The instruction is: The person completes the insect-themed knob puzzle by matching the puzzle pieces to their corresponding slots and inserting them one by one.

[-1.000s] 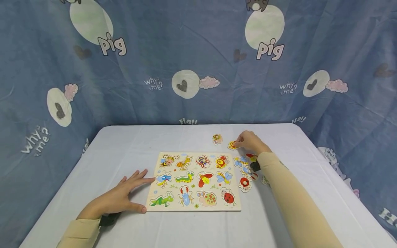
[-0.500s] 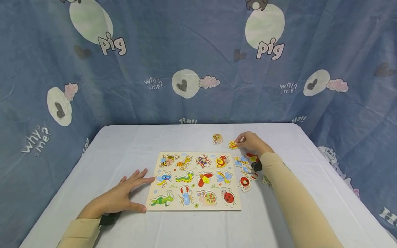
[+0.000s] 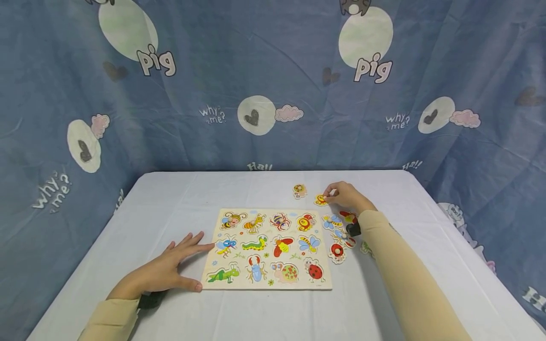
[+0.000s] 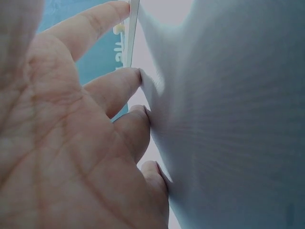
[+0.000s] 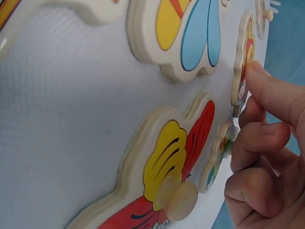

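Just at the fingertips of my right grip (image 3: 344, 195) is a yellow bug piece (image 3: 320, 200). From far away I can see the thumb and a finger squeezed together on it, so that grip is narrow and holding the piece. The other fingers are curled up. I can't tell if the piece is flat on the desk (image 3: 273, 315) or up a tiny bit. To the left of the right grip, past the yellow one, sits a snail piece (image 3: 299, 191). On the near side of that grip is a bunch: a blue and yellow fly piece (image 3: 332, 221), a red and yellow bug piece (image 5: 164, 155) by the wrist, a blue piece (image 3: 339, 234), and a red ladybug piece (image 3: 337, 252) just beside the puzzle board (image 3: 298, 286). A green piece (image 3: 366, 248) peeks out by the right sleeve (image 3: 405, 270).

My left grip (image 3: 172, 270) is wide, with its fingers spread out. Its pointing finger touches the left side of the puzzle board, and its thumb is at the near corner. The board lies between my two grips, with three rows of bugs on it
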`<state>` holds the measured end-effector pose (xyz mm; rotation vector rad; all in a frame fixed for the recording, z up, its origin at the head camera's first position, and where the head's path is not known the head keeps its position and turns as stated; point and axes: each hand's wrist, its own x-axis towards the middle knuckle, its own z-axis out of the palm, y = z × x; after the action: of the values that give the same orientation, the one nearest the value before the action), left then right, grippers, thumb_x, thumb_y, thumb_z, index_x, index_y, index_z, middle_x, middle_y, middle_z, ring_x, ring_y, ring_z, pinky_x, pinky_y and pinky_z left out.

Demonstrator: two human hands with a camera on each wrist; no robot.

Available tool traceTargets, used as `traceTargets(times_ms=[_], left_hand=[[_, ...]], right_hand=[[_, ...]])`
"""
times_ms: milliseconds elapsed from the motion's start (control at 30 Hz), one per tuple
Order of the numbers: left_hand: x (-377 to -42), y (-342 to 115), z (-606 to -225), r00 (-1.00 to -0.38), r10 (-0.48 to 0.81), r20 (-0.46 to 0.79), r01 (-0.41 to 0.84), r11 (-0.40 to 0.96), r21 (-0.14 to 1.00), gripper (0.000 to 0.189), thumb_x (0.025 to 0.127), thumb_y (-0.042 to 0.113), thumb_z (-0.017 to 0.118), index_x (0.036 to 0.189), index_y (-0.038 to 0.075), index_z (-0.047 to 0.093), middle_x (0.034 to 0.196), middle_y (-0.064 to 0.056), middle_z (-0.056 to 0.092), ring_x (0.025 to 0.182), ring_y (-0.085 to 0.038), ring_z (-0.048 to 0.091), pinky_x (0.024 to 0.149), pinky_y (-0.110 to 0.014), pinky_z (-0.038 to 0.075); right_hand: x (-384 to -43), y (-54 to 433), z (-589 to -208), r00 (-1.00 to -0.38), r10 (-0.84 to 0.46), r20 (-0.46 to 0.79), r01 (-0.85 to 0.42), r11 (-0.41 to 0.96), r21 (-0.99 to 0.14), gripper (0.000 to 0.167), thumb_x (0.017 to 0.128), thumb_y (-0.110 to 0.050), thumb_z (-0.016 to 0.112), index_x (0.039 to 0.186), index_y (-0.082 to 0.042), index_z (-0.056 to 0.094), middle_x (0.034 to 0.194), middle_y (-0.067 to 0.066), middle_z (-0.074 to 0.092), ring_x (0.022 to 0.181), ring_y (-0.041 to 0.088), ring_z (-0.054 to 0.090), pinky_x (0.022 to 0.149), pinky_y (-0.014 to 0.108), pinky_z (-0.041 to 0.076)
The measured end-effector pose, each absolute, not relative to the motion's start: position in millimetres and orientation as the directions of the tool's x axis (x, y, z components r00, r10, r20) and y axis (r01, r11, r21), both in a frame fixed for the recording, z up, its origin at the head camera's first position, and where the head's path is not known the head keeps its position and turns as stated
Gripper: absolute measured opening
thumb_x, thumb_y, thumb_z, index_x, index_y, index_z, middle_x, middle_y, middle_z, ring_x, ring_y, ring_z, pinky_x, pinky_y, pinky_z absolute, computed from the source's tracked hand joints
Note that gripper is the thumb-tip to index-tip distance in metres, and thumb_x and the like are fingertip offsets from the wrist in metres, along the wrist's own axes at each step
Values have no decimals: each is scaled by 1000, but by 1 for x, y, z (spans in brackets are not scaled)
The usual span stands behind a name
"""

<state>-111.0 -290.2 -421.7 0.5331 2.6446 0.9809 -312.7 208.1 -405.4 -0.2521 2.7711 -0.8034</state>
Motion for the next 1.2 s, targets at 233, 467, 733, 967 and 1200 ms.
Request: traceTargets(times_ms=[233, 467, 733, 967, 1200], left_hand=[[-110, -290, -423, -896, 427, -118, 245, 699, 671, 97, 71, 42, 98, 157, 27, 57, 177, -27, 21, 162, -60, 4, 120, -87, -4], [-109, -291, -423, -897, 427, -113, 249, 700, 670, 97, 71, 42, 98, 157, 27, 57, 177, -27, 21, 162, -60, 5, 120, -87, -4], [-109, -292, -424, -901, 419, -117, 241, 706, 666, 98, 70, 43, 98, 157, 28, 57, 177, -27, 21, 163, -60, 5, 120, -86, -3], [-110, -295, -426, -898, 424, -117, 249, 708, 660, 98, 70, 45, 98, 157, 29, 56, 178, -25, 21, 163, -58, 5, 121, -85, -3], [-112, -295, -424, -890, 446, -100, 276, 699, 659, 99, 70, 46, 98, 158, 28, 55, 177, -26, 22, 163, -59, 6, 120, -86, -3]], right_hand=[[-314, 206, -404, -954, -223, -198, -84, 837, -540, 15, 107, -24, 69, 114, -12, 72, 106, 12, 63, 97, 27, 55, 84, 36, 46], [-314, 205, -403, -953, -230, -198, -89, 836, -542, 15, 107, -25, 69, 113, -12, 72, 104, 11, 62, 98, 27, 55, 84, 36, 46], [-314, 204, -403, -954, -224, -197, -85, 838, -539, 17, 107, -26, 68, 114, -11, 71, 105, 11, 62, 97, 26, 56, 82, 33, 47], [-311, 207, -404, -952, -266, -152, -147, 833, -534, 18, 108, -24, 66, 114, -8, 72, 98, 9, 64, 89, 23, 55, 78, 31, 46], [-306, 210, -404, -949, -288, -127, -176, 820, -544, 19, 109, -23, 64, 115, -6, 72, 96, 9, 64, 86, 22, 55, 75, 30, 46]])
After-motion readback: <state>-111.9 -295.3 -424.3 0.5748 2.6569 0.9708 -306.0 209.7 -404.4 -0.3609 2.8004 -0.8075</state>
